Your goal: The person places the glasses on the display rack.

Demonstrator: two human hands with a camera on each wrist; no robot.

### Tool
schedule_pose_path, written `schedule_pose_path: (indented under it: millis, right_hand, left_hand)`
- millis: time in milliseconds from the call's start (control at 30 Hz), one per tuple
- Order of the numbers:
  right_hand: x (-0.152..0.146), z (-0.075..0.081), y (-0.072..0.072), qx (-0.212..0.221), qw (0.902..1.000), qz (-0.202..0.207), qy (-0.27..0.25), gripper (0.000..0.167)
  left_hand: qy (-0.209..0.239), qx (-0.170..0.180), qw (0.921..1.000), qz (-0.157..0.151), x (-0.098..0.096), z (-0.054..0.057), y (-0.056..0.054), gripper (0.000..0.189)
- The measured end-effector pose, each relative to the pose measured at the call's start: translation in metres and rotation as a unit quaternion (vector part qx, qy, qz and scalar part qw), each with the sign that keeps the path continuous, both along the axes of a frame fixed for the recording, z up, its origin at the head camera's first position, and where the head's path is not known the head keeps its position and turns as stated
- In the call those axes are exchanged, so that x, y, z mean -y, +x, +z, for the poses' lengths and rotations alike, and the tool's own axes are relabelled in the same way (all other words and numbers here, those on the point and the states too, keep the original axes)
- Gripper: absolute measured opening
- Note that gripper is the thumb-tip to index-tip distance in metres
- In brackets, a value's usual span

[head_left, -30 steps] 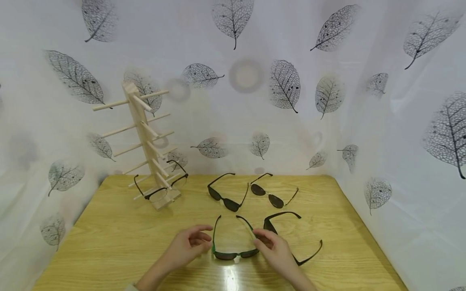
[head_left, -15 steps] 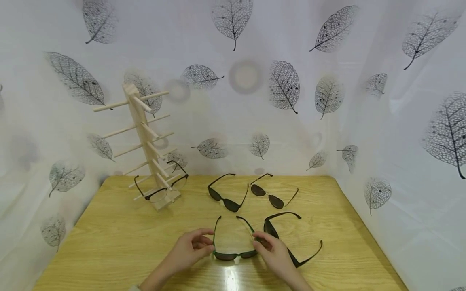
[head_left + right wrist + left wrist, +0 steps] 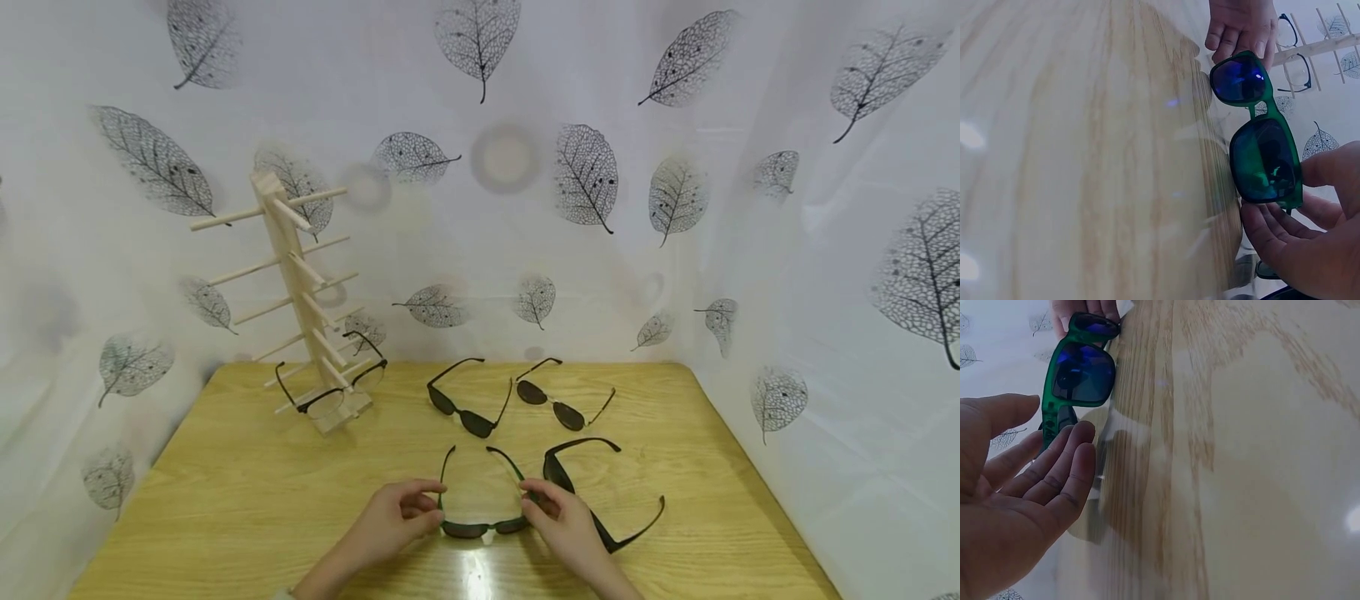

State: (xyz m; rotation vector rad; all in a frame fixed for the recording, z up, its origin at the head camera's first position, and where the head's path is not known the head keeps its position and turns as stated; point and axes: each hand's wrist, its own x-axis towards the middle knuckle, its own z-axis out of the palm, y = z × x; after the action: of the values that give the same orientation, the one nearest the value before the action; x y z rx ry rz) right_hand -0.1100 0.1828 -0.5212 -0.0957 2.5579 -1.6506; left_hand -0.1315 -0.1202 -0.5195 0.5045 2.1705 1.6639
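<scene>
A pair of sunglasses with a green frame and dark bluish lenses (image 3: 465, 530) lies in front of me on the table, temples unfolded and pointing away. My left hand (image 3: 393, 518) is at its left end, thumb by the front corner and forefinger at the temple. The right hand (image 3: 561, 521) holds the other end the same way. In the left wrist view, the thumb and fingertips sit right at the green frame (image 3: 1051, 387). The right wrist view has the thumb against the frame's upper corner and the fingers (image 3: 1263, 228) below the lens.
Black sunglasses (image 3: 558, 472) lie just right of my right hand, partly behind it. Farther back are dark sunglasses (image 3: 476, 423) and thin-framed aviators (image 3: 568, 415). A wooden peg stand (image 3: 296, 275) at the back left carries half-rim eyeglasses (image 3: 326, 403). A leaf-patterned curtain (image 3: 465, 233) encloses the table.
My left hand has moved slightly right and nearer to me, closing in on the green sunglasses. The right hand has shifted a little lower, and the other glasses stay put.
</scene>
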Motion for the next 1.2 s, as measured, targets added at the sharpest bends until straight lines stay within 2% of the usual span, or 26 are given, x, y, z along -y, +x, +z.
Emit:
schedule_pose_path:
  millis: [267,567,1033,1200]
  right_hand:
    - [0.000,-0.001,0.000,0.004,1.0000,-0.001,-0.007,0.031]
    - [0.002,-0.001,0.001,0.019,0.9994,-0.004,-0.028,0.032]
    - [0.008,0.007,0.002,0.020,0.9976,-0.019,-0.064,0.035]
    - [0.010,0.012,0.000,0.007,0.9973,-0.019,-0.071,0.033]
  left_hand:
    - [0.004,0.003,1.0000,-0.005,-0.001,-0.003,-0.001,0.041]
    - [0.030,0.025,0.9992,-0.008,-0.001,-0.003,-0.001,0.043]
    - [0.044,0.019,0.9989,-0.002,0.007,0.007,0.003,0.044]
    - [0.040,0.019,0.9990,0.009,0.009,0.010,0.002,0.046]
